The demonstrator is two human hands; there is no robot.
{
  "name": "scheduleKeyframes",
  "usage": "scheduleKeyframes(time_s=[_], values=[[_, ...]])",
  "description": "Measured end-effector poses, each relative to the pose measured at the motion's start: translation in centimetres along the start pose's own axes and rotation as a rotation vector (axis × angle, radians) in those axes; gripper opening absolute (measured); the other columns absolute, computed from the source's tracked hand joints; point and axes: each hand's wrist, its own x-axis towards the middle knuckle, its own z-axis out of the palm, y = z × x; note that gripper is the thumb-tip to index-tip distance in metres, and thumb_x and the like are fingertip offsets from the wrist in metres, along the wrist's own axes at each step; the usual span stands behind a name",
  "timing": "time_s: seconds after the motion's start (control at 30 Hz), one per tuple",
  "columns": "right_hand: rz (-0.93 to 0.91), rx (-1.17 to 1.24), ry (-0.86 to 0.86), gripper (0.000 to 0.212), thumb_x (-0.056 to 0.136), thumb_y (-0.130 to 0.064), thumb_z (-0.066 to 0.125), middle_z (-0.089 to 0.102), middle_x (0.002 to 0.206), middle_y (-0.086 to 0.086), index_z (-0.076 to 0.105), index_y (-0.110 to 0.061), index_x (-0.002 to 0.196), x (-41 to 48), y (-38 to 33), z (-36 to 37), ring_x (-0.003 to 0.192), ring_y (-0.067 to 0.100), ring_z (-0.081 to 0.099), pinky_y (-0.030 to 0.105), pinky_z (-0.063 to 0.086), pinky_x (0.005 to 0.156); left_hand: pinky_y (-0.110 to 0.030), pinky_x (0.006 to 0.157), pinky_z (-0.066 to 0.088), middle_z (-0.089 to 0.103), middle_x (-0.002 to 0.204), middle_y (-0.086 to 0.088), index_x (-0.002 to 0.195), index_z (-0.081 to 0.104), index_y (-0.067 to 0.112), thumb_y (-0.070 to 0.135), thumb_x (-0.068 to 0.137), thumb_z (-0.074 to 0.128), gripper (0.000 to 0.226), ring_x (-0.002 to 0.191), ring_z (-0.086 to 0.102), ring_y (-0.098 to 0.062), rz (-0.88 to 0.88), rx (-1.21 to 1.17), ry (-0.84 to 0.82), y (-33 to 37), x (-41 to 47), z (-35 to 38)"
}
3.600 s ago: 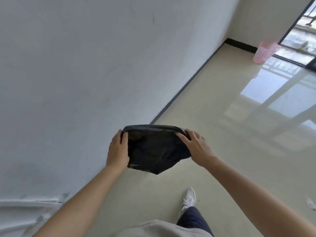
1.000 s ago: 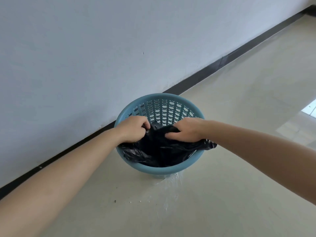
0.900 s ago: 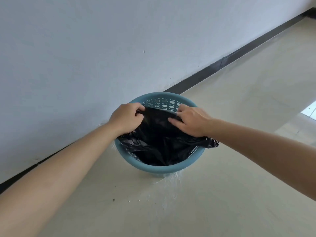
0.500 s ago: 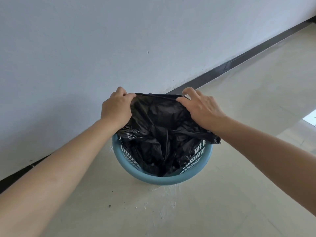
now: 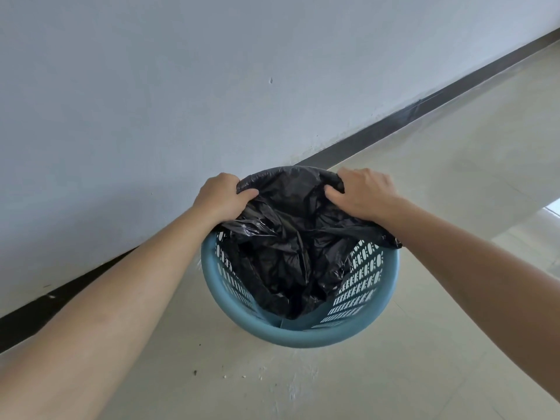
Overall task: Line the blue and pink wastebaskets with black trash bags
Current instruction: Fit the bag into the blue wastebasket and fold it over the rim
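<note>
Both hands pinch the bag's hem: left hand (image 5: 222, 197), right hand (image 5: 362, 194), black trash bag (image 5: 291, 241) sagging inside the blue wastebasket (image 5: 303, 336). Thin, slippery film; best held at the hem.

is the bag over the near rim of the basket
No, the basket shows a bare blue near rim; the bag covers only the far edge.

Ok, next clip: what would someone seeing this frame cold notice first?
The black trash bag, crumpled inside the blue wastebasket at centre frame, covers the far rim while the near rim is bare. Next come the left hand and right hand, each gripping the bag's far edge. The basket stands on a pale floor close to a white wall with a dark baseboard.
</note>
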Motion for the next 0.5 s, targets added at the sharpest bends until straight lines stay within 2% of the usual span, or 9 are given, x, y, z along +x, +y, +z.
scheduleKeyframes(time_s=[0.07,0.13,0.2,0.3,0.37,0.43,0.5], values=[[0.058,0.02,-0.017,0.042,0.087,-0.064,0.04,0.051,0.074,0.0,0.043,-0.024,0.074,0.1,0.8,0.0,0.075,0.027,0.051,0.037,0.036,0.068,-0.031,0.047,0.027,0.043,0.056,-0.004,0.058,0.038,0.01,0.046,0.088,0.061,0.053,0.053,0.04,-0.018,-0.023,0.03,0.023,0.1,0.0,0.1],[0.132,0.072,-0.065,0.049,0.085,-0.071,0.042,0.05,0.073,0.0,0.041,-0.024,0.068,0.1,1.8,-0.3,0.075,0.027,0.051,0.037,0.038,0.067,-0.031,0.046,0.025,0.041,0.055,-0.004,0.057,0.035,0.009,0.045,0.089,0.062,0.055,0.051,0.039,-0.018,-0.067,0.035,0.033,0.1,0.1,0.1],[0.204,0.212,-0.112,0.055,0.085,-0.072,0.045,0.055,0.073,0.003,0.046,-0.02,0.066,-0.2,2.8,-0.7,0.074,0.028,0.055,0.038,0.044,0.066,-0.032,0.046,0.024,0.04,0.056,-0.005,0.057,0.035,0.009,0.044,0.089,0.062,0.055,0.052,0.038,-0.018,-0.126,0.042,0.044,0.3,0.1,0.1],[0.275,0.387,-0.092,0.06,0.091,-0.068,0.041,0.054,0.068,0.006,0.044,-0.014,0.065,-1.1,3.9,-1.2,0.068,0.026,0.052,0.034,0.036,0.058,-0.032,0.046,0.023,0.041,0.058,-0.005,0.058,0.035,0.008,0.041,0.09,0.061,0.053,0.052,0.038,-0.018,-0.201,0.042,0.073,0.8,0.1,0.2],[0.356,0.454,-0.071,0.062,0.094,-0.066,0.032,0.055,0.073,0.008,0.048,-0.012,0.068,-2.3,4.6,-1.2,0.071,0.026,0.052,0.034,0.035,0.057,-0.033,0.047,0.024,0.045,0.062,-0.007,0.061,0.036,0.007,0.038,0.093,0.059,0.05,0.054,0.04,-0.021,-0.22,0.023,0.093,1.2,-0.2,0.5],[0.461,0.599,-0.076,0.065,0.095,-0.064,0.028,0.058,0.078,0.008,0.056,-0.007,0.08,-3.6,5.3,-0.7,0.071,0.027,0.056,0.033,0.045,0.057,-0.033,0.056,0.031,0.057,0.081,-0.015,0.072,0.042,0.005,0.035,0.094,0.057,0.04,0.068,0.048,-0.029,-0.216,0.002,0.108,1.9,-0.6,0.6],[0.546,0.789,-0.109,0.066,0.095,-0.063,0.028,0.059,0.082,0.008,0.06,-0.005,0.093,-4.7,5.6,-0.2,0.071,0.025,0.057,0.034,0.052,0.061,-0.037,0.068,0.037,0.056,0.108,-0.021,0.1,0.048,0.002,0.035,0.093,0.057,0.035,0.09,0.053,-0.036,-0.196,-0.013,0.103,2.8,-1.3,0.4]])
